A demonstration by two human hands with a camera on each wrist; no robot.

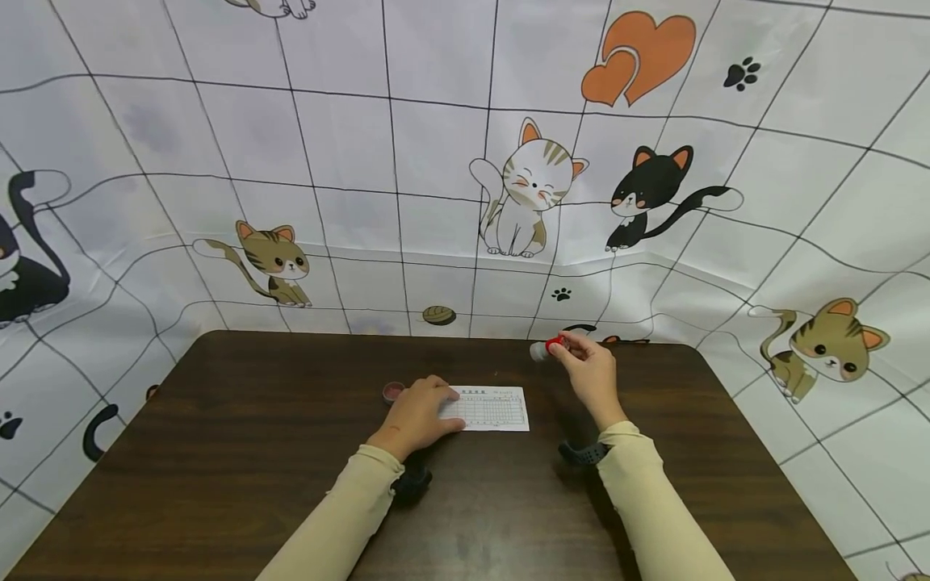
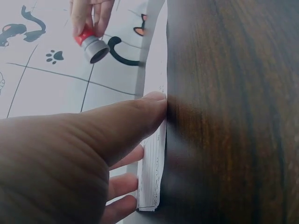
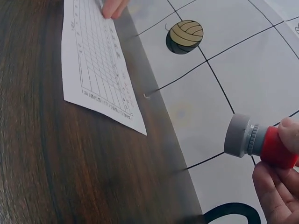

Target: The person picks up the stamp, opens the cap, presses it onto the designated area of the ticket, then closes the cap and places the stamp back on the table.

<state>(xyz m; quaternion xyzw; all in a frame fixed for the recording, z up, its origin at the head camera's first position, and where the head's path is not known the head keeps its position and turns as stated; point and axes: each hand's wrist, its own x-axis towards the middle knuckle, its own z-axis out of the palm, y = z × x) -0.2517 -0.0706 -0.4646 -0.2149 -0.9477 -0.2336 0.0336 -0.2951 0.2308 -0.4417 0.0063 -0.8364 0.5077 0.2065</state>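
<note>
A white printed form pad [image 1: 494,407] with a ruled grid lies flat on the table. My left hand [image 1: 417,418] rests on its left part, thumb along the near edge and fingers extended toward the far side. Just left of that hand sits a small round container with a red inside [image 1: 393,392], partly overlapped by it. Held above the table beyond the form's right end is a stamp [image 3: 240,135], its red handle pinched between the thumb and fingers of my right hand [image 1: 592,379]. The stamp's round grey head points left, tilted slightly down in the head view.
The dark wooden table [image 1: 218,468] reaches to a white cat-patterned sheet [image 1: 349,226] hanging behind it and at both sides. Dark straps with cameras [image 1: 581,453] sit on both wrists, close over the tabletop.
</note>
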